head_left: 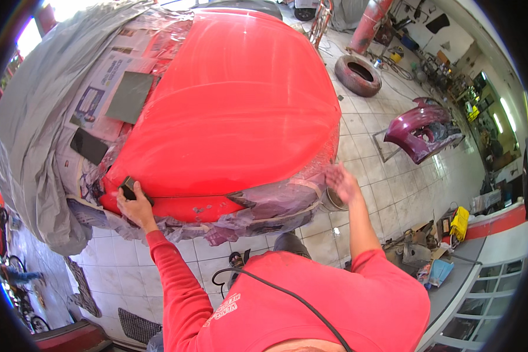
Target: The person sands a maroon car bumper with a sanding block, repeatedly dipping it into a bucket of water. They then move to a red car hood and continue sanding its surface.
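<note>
A red car hood (240,105) lies in front of me, with plastic film and paper masking around its edges. At its near left corner my left hand (137,206) is closed on a dark sanding block (128,188), which rests against the red paint by the seam with the front panel (182,206). My right hand (342,183) is held out by the hood's near right corner, fingers stretched and slightly blurred, with nothing seen in it. A grey-green sheet (129,97) and a smaller dark sheet (89,145) lie on the masking paper left of the hood.
A grey cover (29,129) drapes the car at left. A bucket (334,200) stands on the tiles below my right hand. Farther right are a tyre (358,76) and a purple bumper (418,130) on a stand. A black cable (287,291) crosses my body.
</note>
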Demonstrator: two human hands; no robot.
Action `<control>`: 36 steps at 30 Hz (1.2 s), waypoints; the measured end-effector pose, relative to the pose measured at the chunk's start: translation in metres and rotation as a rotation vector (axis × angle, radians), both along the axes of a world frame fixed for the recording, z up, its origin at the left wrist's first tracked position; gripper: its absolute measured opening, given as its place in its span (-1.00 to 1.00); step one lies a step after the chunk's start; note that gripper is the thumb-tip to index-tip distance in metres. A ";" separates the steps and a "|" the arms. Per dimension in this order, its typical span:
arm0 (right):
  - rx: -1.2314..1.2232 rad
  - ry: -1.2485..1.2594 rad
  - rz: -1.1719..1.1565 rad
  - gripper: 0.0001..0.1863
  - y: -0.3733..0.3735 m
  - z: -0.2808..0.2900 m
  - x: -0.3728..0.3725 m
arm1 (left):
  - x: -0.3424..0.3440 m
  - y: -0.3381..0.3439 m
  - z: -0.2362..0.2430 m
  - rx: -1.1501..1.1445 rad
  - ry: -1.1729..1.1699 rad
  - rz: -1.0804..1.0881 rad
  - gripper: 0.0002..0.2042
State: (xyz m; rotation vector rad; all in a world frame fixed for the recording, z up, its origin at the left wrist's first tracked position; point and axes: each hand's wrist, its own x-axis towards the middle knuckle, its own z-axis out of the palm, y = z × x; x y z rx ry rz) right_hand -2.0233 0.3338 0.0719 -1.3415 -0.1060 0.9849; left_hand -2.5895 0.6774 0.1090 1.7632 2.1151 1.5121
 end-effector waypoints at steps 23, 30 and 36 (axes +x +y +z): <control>-0.096 0.140 0.259 -0.22 0.107 0.031 0.099 | 0.215 -0.134 0.002 0.167 0.023 0.123 -0.41; -0.139 0.098 0.311 -0.30 0.120 0.041 0.084 | 0.096 -0.060 0.006 0.010 -0.081 0.365 -0.46; -0.250 0.012 0.279 -0.38 0.124 0.030 0.097 | 0.199 -0.132 -0.011 0.104 -0.097 0.212 -0.37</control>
